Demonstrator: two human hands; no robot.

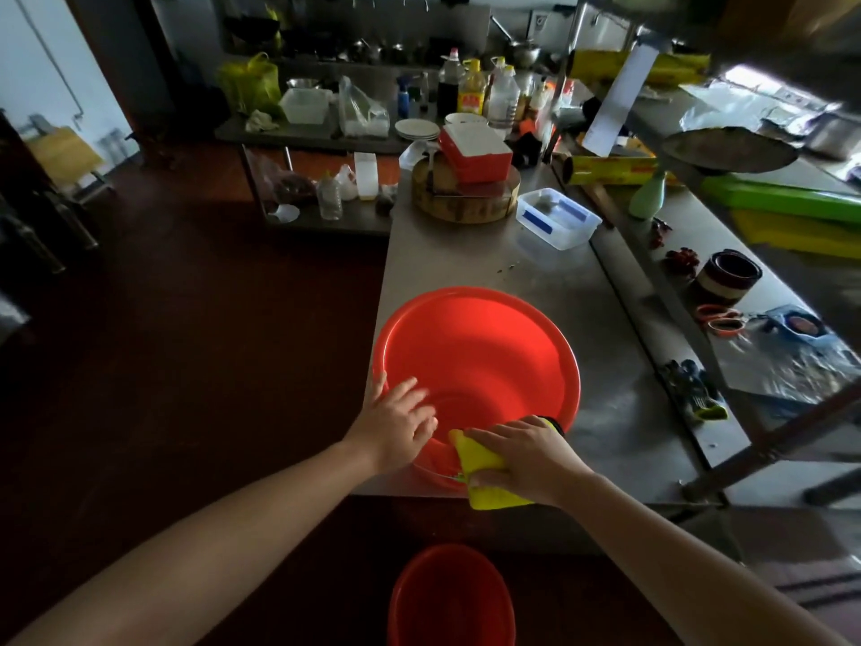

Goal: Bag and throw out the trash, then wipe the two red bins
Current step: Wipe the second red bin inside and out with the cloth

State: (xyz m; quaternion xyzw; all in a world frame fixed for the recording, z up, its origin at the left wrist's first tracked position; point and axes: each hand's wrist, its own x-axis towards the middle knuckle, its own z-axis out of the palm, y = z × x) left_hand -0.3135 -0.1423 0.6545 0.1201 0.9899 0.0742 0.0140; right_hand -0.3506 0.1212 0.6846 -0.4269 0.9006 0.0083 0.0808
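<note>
Left hand [396, 426]: released, fingers spread and motion-blurred over the near-left rim of the upper bin. The thumb lies at the outer edge of the rim; firm contact cannot be confirmed.

Second red bin [449, 599]: stands on the floor below the tabletop edge, between the forearms. Only its upper part is in frame, and neither hand touches it.

Red basin [475, 356]: the wider bin sits upright at the near-left corner of the steel tabletop [605, 412]. No trash is visible inside it.

Yellow cloth [484, 463]: folded and draped over the basin's near rim.

Right hand [522, 454]: grasps the cloth, fingers laid across its top and thumb apparently tucked at its near edge, pressing it onto the rim.

Assessment: the wiping stage is in hand and the floor bin remains to be done. The basin appears to be thin, light plastic with a smooth, glossy wall. It is likely to slide or tip under wiping pressure, the more so this close to the tabletop edge. The rolled rim opposite the cloth is the sound place to hold and steady it. The cloth is soft and will fold to the curve.
</note>
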